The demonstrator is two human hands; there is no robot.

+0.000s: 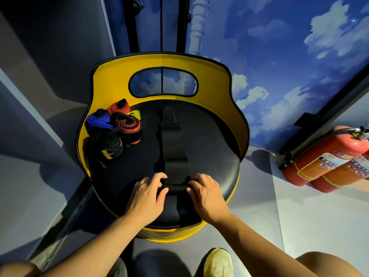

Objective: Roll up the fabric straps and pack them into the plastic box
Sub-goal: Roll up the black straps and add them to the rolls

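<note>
Head view, item one: I see my left hand (148, 193) and right hand (205, 193) each curled round an end of the rolled part of a black strap (173, 148) on the black seat (211, 148). Beyond the grip, its loose length runs away. Up-left of it: four rolled straps (114, 129), bunched together.

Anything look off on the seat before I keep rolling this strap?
No plastic box is in view. On the seat, the black roll in the pile at left has a loose tail trailing toward the front. Both the left hand and right hand grip the black strap, which lies straight.
</note>
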